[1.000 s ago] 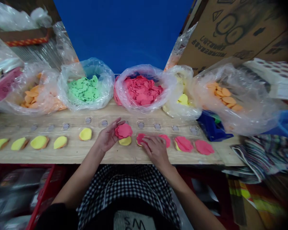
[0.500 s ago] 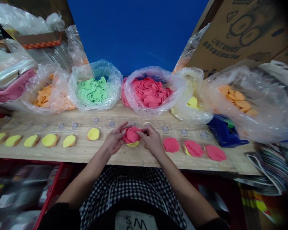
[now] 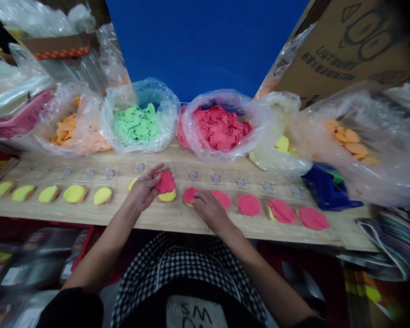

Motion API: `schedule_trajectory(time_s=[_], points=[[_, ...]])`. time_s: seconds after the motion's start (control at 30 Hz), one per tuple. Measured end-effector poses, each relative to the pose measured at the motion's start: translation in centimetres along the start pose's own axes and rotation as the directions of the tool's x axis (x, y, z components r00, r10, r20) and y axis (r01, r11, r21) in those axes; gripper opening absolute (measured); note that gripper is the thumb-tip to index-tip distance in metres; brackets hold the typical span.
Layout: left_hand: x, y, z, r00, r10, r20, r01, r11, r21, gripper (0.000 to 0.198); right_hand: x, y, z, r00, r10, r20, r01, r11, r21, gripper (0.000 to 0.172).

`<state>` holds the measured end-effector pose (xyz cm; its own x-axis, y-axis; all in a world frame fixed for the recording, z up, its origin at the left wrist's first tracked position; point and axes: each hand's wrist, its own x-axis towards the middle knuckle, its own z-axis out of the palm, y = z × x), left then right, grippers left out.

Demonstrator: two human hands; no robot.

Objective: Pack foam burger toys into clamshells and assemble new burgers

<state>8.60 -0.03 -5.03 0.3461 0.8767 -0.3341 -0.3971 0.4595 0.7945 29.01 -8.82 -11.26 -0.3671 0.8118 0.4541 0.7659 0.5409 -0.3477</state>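
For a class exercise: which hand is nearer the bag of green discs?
Left: the left hand lies below the bag of green discs; the right hand lies farther right.

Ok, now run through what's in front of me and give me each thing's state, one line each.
Left hand: open, fingers spread, against a pink disc.
Right hand: palm down, fingers on a second pink disc.
Yellow discs: uncovered, in a row left of the hands.
Pink discs: flat, in a row right of the hands.
Green-disc plastic bag: open, filled.
Pink-disc plastic bag: open, filled.
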Motion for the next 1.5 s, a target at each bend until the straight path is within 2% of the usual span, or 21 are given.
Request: schedule_trajectory(time_s=[0.2, 0.37, 0.47, 0.6, 0.83, 0.93, 1.07, 1.23, 1.37, 1.5], points=[[-0.1, -0.4, -0.8, 0.999, 0.0, 0.037, -0.004, 0.994, 0.106, 0.04, -0.9, 0.2, -0.2, 0.997, -0.054, -0.053, 0.048, 0.994, -0.099, 0.016], [0.1, -1.1, -1.2, 0.997, -0.021, 0.068, 0.004, 0.972, 0.234, 0.038, -1.4, -0.1, 0.0, 1.0, 0.0, -0.031, -0.006, 0.986, -0.168, 0.014], [0.4, -1.5, -1.7, 0.996, 0.015, 0.091, -0.05, 0.918, 0.393, 0.037, -1.6, -0.4, 0.1, 0.999, 0.04, -0.025, -0.044, 0.982, -0.183, 0.014], [0.8, -1.8, -2.2, 0.985, 0.092, 0.146, -0.165, 0.749, 0.642, 0.033, -1.8, -0.7, 0.0, 0.997, 0.068, -0.027, -0.072, 0.979, -0.19, 0.016], [0.8, -2.1, -2.3, 0.949, 0.219, 0.228, -0.303, 0.418, 0.856, 0.029, -1.7, -0.9, -0.2, 0.997, 0.06, -0.046, -0.068, 0.977, -0.203, 0.016], [0.7, -2.3, -2.6, 0.903, 0.294, 0.313, -0.387, 0.239, 0.891, 0.029, -1.7, -1.3, -0.5, 0.997, 0.047, -0.055, -0.057, 0.978, -0.199, 0.018], [0.4, -2.7, -2.8, 0.838, 0.346, 0.421, -0.454, 0.015, 0.891, 0.029, -1.9, -1.6, -0.7, 0.998, 0.06, -0.004, -0.06, 0.985, -0.164, 0.019], [-0.3, -3.5, -3.0, 0.778, 0.355, 0.518, -0.448, -0.264, 0.854, 0.025, -2.0, -1.7, -0.5, 0.996, 0.089, 0.022, -0.085, 0.987, -0.137, 0.019], [-0.4, -4.1, -3.5, 0.744, 0.359, 0.564, -0.463, -0.333, 0.822, 0.026, -2.1, -1.7, -0.3, 0.994, 0.105, 0.037, -0.098, 0.984, -0.145, 0.022], [0.2, -4.6, -4.1, 0.726, 0.356, 0.589, -0.515, -0.287, 0.808, 0.029, -2.3, -1.8, -0.2, 0.993, 0.11, 0.045, -0.102, 0.982, -0.16, 0.025]])
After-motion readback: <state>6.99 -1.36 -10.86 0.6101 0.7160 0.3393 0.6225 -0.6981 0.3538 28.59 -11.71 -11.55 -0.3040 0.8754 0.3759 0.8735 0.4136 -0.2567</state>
